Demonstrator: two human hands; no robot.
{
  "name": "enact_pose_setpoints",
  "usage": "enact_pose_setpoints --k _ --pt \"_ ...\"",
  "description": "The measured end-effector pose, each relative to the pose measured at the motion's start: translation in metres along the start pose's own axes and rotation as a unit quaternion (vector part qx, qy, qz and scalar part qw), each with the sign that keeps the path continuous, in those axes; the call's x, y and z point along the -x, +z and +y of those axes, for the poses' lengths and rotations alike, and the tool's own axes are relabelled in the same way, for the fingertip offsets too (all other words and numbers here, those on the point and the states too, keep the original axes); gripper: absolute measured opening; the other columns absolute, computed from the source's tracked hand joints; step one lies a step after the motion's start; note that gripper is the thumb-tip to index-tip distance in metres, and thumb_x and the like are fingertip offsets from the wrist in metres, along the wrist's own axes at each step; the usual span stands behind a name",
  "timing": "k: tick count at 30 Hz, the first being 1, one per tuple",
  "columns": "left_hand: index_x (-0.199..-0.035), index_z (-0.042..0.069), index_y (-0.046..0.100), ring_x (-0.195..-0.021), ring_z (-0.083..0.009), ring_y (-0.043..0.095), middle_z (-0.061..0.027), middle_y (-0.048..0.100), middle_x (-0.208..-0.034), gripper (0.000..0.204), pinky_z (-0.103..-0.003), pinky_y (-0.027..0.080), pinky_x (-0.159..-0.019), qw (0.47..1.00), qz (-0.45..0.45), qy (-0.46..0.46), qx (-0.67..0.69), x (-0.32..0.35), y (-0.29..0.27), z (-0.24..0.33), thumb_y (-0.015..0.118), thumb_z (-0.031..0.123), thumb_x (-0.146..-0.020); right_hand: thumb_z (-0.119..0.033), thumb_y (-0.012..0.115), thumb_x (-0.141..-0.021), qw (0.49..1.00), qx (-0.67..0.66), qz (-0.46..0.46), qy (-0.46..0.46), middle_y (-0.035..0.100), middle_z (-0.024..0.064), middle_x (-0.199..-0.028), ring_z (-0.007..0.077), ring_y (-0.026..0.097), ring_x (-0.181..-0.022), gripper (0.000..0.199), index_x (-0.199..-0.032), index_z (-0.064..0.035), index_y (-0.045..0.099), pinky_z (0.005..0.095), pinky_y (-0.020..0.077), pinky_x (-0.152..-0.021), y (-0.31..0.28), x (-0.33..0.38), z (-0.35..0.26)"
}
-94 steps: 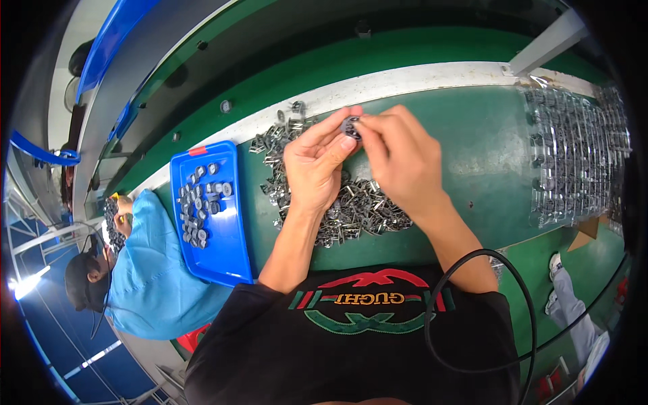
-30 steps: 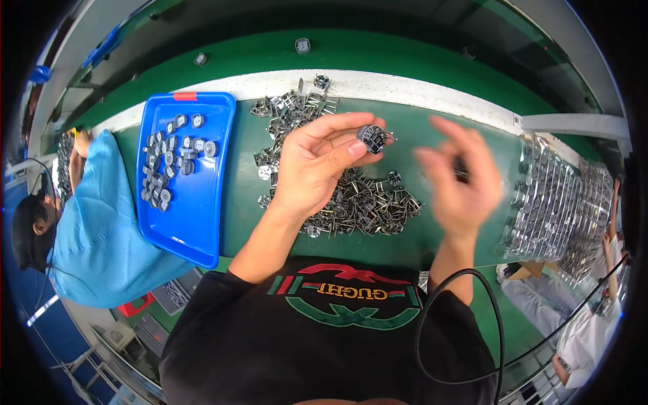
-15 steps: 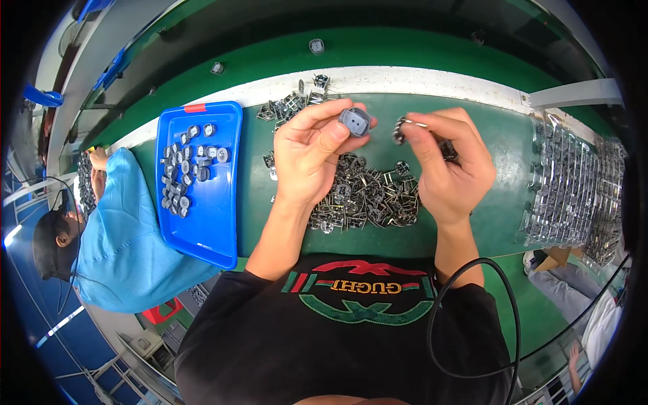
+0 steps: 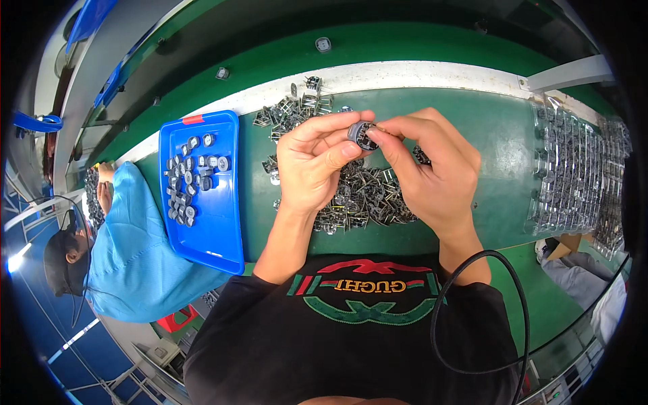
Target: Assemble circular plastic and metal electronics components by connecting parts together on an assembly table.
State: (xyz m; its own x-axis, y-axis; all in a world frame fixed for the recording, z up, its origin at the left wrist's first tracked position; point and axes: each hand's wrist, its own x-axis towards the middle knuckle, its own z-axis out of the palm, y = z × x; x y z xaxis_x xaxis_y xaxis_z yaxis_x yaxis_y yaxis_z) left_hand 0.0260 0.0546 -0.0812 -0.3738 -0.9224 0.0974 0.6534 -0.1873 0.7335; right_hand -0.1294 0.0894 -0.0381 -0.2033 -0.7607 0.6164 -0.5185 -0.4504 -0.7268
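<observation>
Hands [image 4: 309, 160] [image 4: 435, 162] pinched on grey part [image 4: 361, 136]

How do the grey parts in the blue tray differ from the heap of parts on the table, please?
The grey parts look rounded; the heap bristles with shiny metal pins. The grey parts sit loosely in the blue tray, whereas the heap lies densely tangled on the green table. Both comprise many small pieces.

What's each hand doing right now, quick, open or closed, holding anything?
Left hand: closed, holding a grey round cap.
Right hand: closed, pinching a dark insert at the cap's open side.
</observation>
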Motion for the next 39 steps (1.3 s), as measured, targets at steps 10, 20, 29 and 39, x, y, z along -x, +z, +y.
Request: enact_pose_setpoints --k 10,20,29,39 --pt "-0.119 -0.008 0.062 -0.100 -0.0252 0.069 -0.0257 0.065 -0.118 0.035 -0.033 0.059 -0.088 0.997 0.062 -0.035 -0.020 -0.003 0.005 -0.003 0.068 -0.010 -0.084 -0.001 0.076 -0.078 0.997 0.069 0.025 -0.037 0.063 0.0069 -0.073 0.0192 0.062 -0.055 0.015 -0.089 -0.0032 0.066 0.0299 0.0480 -0.048 0.024 0.015 0.021" --pt "-0.111 -0.008 0.064 -0.092 -0.0238 0.070 -0.0152 0.069 -0.102 0.026 -0.031 0.058 -0.081 0.941 0.125 -0.045 -0.311 -0.058 0.002 0.025 0.067 0.001 -0.087 0.012 0.044 -0.081 0.955 -0.194 -0.102 0.198 0.056 0.0079 -0.106 0.0118 0.053 -0.084 0.049 -0.125 -0.0046 0.057 0.0253 0.0457 -0.073 -0.020 0.005 0.030" --pt "-0.097 0.008 0.076 -0.086 -0.0262 0.072 -0.0115 0.075 -0.088 0.026 -0.036 0.055 -0.082 0.684 0.191 0.018 -0.703 -0.219 -0.085 0.001 0.075 0.026 -0.079 -0.001 0.057 -0.095 0.888 -0.345 -0.086 0.293 0.067 0.0142 -0.113 0.0174 0.069 -0.088 0.033 -0.127 0.0043 0.057 0.0283 0.0550 -0.076 -0.031 -0.002 0.062" --pt "-0.124 0.014 0.066 -0.104 -0.0299 0.063 -0.0126 0.059 -0.129 0.041 -0.039 0.048 -0.096 0.658 -0.170 0.100 -0.726 -0.196 -0.054 -0.021 0.064 0.008 -0.083 -0.007 0.061 -0.094 0.888 -0.337 0.022 0.313 0.069 0.0074 -0.089 0.0086 0.056 -0.061 0.023 -0.113 0.0025 0.069 0.0225 0.0433 -0.053 -0.043 -0.006 0.065"
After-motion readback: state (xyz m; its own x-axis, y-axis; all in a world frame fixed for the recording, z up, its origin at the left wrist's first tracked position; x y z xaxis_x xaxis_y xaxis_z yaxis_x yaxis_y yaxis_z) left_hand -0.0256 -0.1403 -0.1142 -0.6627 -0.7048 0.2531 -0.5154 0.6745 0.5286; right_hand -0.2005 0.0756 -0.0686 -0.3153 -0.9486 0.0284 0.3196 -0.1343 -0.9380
